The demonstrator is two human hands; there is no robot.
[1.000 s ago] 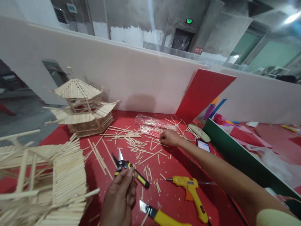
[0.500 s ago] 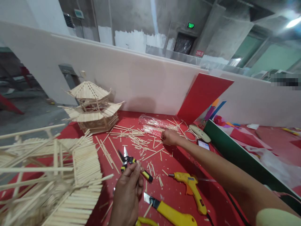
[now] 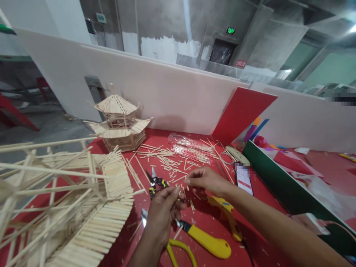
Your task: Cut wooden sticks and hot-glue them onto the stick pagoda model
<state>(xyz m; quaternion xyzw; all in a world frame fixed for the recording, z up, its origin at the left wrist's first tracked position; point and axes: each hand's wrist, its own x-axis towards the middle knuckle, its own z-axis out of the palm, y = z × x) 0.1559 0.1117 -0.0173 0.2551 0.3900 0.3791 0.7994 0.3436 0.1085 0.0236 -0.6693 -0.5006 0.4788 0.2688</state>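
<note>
My left hand (image 3: 162, 209) is closed in a pinch above the red table, with a short pale bit of wooden stick showing at its fingertips. Just to its right, my right hand (image 3: 207, 181) has thumb and fingers drawn together; whatever they hold is too small to make out. Behind the left hand lie pruning shears (image 3: 157, 182) with black and yellow handles. A yellow utility knife (image 3: 208, 241) rests in front, beside a yellow-handled tool (image 3: 182, 246). Under the right forearm is a yellow glue gun (image 3: 232, 218), partly hidden. Loose wooden sticks (image 3: 167, 161) lie scattered beyond.
At the left front stands a large stick framework with a slatted roof (image 3: 111, 218). A small stick pagoda (image 3: 119, 128) is behind it. Plastic-wrapped sticks (image 3: 191, 148), a tape roll (image 3: 226, 158), a phone (image 3: 244, 180) and a green board (image 3: 274, 183) lie right.
My right hand has come back from the packaged sticks toward my left hand. The left hand has shifted slightly right in view, still pinched. The phone is now uncovered by the arm.
</note>
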